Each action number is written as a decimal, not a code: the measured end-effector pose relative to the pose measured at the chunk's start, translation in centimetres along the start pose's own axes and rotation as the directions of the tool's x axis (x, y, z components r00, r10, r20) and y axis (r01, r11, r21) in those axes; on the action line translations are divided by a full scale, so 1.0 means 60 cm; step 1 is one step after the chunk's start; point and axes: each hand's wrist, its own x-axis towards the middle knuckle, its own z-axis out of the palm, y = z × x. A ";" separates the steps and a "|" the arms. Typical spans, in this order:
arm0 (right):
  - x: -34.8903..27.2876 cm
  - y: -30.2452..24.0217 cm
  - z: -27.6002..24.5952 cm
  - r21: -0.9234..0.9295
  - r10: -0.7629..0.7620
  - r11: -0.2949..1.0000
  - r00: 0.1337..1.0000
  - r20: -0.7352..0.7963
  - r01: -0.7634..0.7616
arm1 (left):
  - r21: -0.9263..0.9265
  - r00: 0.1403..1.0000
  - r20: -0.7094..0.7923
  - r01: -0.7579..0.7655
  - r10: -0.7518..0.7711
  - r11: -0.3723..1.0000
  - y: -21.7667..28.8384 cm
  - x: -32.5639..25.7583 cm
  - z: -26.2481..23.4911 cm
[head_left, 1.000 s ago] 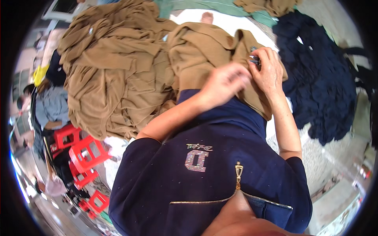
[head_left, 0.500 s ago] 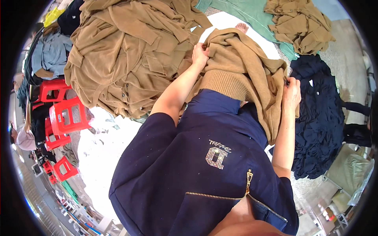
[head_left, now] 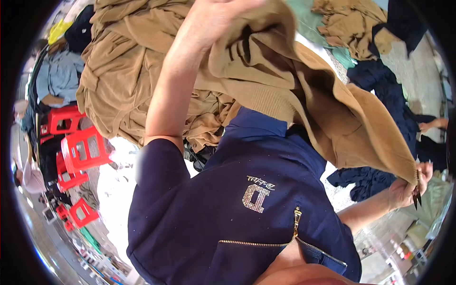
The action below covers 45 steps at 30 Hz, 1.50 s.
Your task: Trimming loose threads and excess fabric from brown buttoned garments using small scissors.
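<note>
A brown knitted sweater [head_left: 327, 99] stretches between my hands in front of my chest, its ribbed hem lying at my waist. Raised at the top edge, my left hand [head_left: 223, 16] grips the upper part of the sweater; its fingertips are partly cut off by the frame. Out at the far right, my right hand [head_left: 409, 185] is closed round the end of a sleeve. Small dark thread snips [head_left: 417, 198] stick out from the same hand, points downward. The folds hide the sweater's inside.
A big heap of brown sweaters [head_left: 123, 71] fills the left, with a smaller brown pile [head_left: 349, 23] at the far right. Dark navy garments [head_left: 380, 85] lie on the right. Red plastic stools [head_left: 85, 149] stand at the left. Another person's hand [head_left: 434, 124] shows at the right edge.
My left hand has lifted up and left with the sweater. My right hand has swung out to the right and down, pulling the sleeve taut. A dark garment now shows at the upper right.
</note>
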 end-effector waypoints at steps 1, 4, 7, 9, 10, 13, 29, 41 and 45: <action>0.011 -0.031 0.066 0.046 0.035 0.998 0.996 0.085 -0.039 | -0.068 0.939 0.274 0.233 -0.206 0.970 0.048 0.008 0.036; 0.039 -0.040 0.269 -0.023 0.343 0.938 0.919 0.193 -0.346 | 0.299 0.877 0.478 -0.114 -0.046 0.947 0.049 0.014 0.168; 0.001 0.057 0.333 -0.101 0.438 0.874 0.682 0.587 -0.475 | 0.278 0.814 0.568 -0.054 -0.119 0.959 -0.021 0.018 0.204; -0.038 0.112 0.330 0.063 0.700 0.574 0.529 0.479 -0.816 | 0.502 0.831 0.499 -0.046 -0.246 0.864 -0.051 0.020 0.189; -0.044 0.124 0.326 0.118 0.696 0.572 0.556 0.455 -0.812 | 0.417 0.813 0.495 0.085 -0.305 0.905 -0.073 0.016 0.171; -0.048 0.153 0.319 0.237 0.662 0.590 0.631 0.404 -0.772 | 0.254 0.781 0.456 0.344 -0.426 0.904 -0.136 0.004 0.114; -0.051 0.285 0.327 -0.343 0.502 0.827 0.860 0.092 -0.446 | 0.013 0.871 0.163 0.467 -0.463 0.884 -0.191 -0.039 0.054; 0.003 0.108 0.408 -0.152 -0.139 0.969 0.942 0.304 0.193 | -0.032 0.920 0.165 0.366 -0.356 0.930 -0.070 -0.039 0.150; -0.010 0.102 0.405 -0.232 0.043 0.969 0.867 0.497 0.086 | -0.006 0.894 0.175 0.419 -0.412 0.908 -0.093 -0.049 0.143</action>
